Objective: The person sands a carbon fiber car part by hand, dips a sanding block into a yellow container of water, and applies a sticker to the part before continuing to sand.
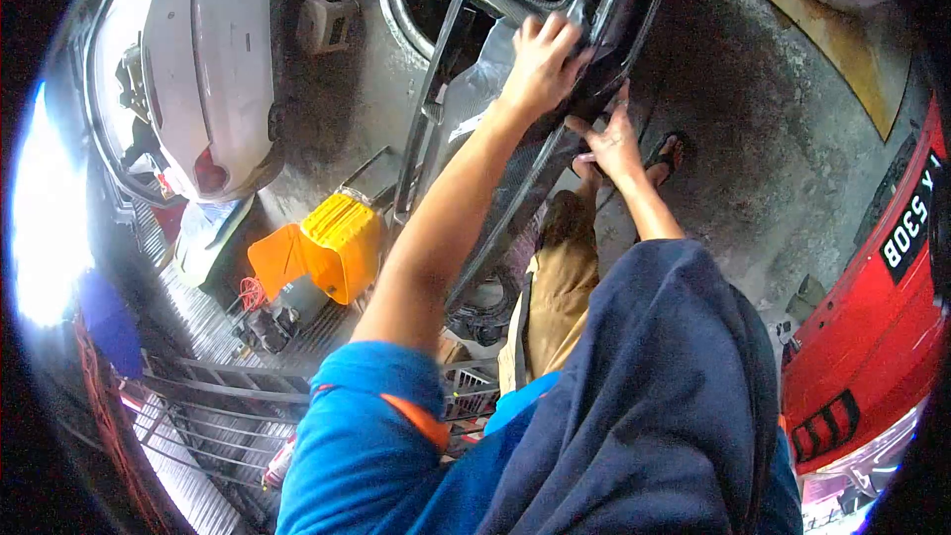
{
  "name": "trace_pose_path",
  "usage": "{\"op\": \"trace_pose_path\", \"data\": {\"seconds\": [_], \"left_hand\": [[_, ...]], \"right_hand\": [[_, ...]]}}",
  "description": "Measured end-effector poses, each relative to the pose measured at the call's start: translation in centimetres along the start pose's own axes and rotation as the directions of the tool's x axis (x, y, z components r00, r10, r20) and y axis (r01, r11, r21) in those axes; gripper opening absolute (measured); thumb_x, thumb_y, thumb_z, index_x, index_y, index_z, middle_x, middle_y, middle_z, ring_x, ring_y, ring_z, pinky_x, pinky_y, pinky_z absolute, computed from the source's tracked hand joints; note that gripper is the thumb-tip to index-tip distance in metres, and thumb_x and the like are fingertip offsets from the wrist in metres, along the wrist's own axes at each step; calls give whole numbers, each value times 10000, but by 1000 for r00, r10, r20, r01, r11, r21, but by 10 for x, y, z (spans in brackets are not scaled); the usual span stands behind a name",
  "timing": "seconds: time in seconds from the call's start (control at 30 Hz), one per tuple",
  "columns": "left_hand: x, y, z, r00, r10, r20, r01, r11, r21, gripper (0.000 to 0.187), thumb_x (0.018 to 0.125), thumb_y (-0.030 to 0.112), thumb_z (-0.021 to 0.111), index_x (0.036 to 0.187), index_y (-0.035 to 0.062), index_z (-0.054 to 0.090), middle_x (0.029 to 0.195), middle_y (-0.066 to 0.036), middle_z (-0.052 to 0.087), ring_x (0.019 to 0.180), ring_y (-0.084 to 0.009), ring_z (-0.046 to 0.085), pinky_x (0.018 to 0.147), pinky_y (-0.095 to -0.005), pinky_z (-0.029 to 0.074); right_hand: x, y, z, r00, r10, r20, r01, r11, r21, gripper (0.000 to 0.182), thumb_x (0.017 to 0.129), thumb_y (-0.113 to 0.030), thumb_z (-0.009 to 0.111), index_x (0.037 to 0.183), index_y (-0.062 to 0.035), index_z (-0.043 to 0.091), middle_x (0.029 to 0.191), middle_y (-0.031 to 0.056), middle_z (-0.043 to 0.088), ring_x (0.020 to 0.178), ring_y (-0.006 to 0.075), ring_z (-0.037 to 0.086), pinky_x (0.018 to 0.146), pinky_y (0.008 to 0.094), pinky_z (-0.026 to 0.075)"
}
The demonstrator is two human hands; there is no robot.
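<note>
Black glossy bumper panel (pixel 604 0) lies under the left hand (pixel 543 59), fingers spread flat on it. The right hand (pixel 614 144), fingers loosely open, touches its lower edge; steadying seems underway, and shifting it calls for a firmer two-handed grip.

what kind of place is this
Most likely a car body repair shop: both hands, left and right, rest on a detached black bumper, with a white car and a red car on the stained concrete floor.

The black bumper panel (pixel 555 59) runs out past the top edge, the right hand's (pixel 614 144) fingertips are hidden beneath its rim, and the red car's (pixel 872 337) plate is cut off
</note>
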State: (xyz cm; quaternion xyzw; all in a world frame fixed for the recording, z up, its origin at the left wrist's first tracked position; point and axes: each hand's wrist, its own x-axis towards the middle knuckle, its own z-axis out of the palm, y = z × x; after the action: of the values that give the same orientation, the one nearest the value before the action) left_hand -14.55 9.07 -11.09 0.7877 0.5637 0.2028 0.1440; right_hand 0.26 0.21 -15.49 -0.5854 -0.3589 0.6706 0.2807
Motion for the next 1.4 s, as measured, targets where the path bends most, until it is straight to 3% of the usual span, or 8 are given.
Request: {"op": "trace_pose_path", "data": {"seconds": [0.33, 0.47, 0.83, 0.93, 1.0, 1.1, 1.27, 1.4], "left_hand": [[-70, -21, -42, 994, -7, 110, 16, 997, -82, 269, 841, 133, 709, 1081, 42, 629, 974, -114, 576, 896, -341, 519, 802, -441, 402], [-30, -23, -10, 997, -1, -73, -10, 990, -143, 257, 839, 100, 691, 1077, 50, 608, 1035, -142, 564, 934, -369, 496, 799, -456, 404], [-43, -12, -2, 868, -447, -214, 423, 893, -151, 190, 863, 146, 678, 969, 30, 570, 1028, -175, 545, 965, -421, 508, 818, -509, 389], [-49, -7, -11, 935, -329, -132, 312, 940, -138, 206, 853, 130, 676, 992, 22, 570, 1025, -188, 541, 956, -433, 505, 817, -519, 383], [-43, -51, 6, 923, -314, -223, 262, 937, -232, 174, 869, 148, 659, 983, 48, 573, 980, -170, 570, 936, -422, 529, 819, -531, 398], [-34, -53, 21, 724, -646, -241, 642, 759, -105, 148, 905, 177, 619, 968, 55, 565, 1059, -166, 560, 960, -439, 532, 807, -559, 428], [-48, -31, -1, 904, -392, -168, 366, 916, -166, 202, 875, 178, 677, 998, 47, 583, 1057, -177, 548, 927, -424, 534, 806, -546, 427], [-40, -102, 24, 664, -741, -100, 707, 666, -240, 202, 885, 215, 646, 986, 51, 585, 1111, -190, 544, 996, -470, 504, 801, -576, 457]], "right_hand": [[-2, -16, 1, 974, 222, -50, -225, 973, -56, 1219, 781, -244, 846, 1572, -163, -78, 1389, 195, 507, 934, 298, 672, 575, 375, 628], [-11, -15, 1, 984, 176, -18, -175, 983, 46, 1191, 807, -205, 823, 1574, -205, -89, 1359, 183, 533, 913, 278, 678, 591, 381, 629], [-5, -26, 1, 967, 251, -42, -253, 967, -33, 1227, 793, -270, 839, 1570, -236, -109, 1481, 382, 294, 1180, 387, 568, 639, 407, 631], [-8, -20, 0, 972, 230, -40, -231, 972, -33, 1226, 801, -251, 832, 1567, -231, -124, 1507, 393, 236, 1183, 393, 572, 635, 404, 631], [-3, -23, 2, 971, 235, -38, -236, 971, -41, 1206, 817, -229, 816, 1566, -227, -129, 1510, 387, 232, 1178, 386, 578, 640, 406, 634], [-12, -30, -1, 968, 246, 51, -250, 963, 102, 1190, 835, -218, 798, 1561, -226, -145, 1489, 390, 269, 1199, 379, 564, 655, 409, 637], [-9, -17, -3, 968, 250, 12, -249, 967, -52, 1196, 847, -211, 789, 1551, -229, -177, 1482, 391, 281, 1182, 380, 578, 649, 406, 635], [-10, -34, -2, 957, 291, 12, -290, 956, -32, 1154, 887, -190, 749, 1544, -224, -198, 1366, 230, 498, 1104, 373, 624, 667, 424, 641]]}}
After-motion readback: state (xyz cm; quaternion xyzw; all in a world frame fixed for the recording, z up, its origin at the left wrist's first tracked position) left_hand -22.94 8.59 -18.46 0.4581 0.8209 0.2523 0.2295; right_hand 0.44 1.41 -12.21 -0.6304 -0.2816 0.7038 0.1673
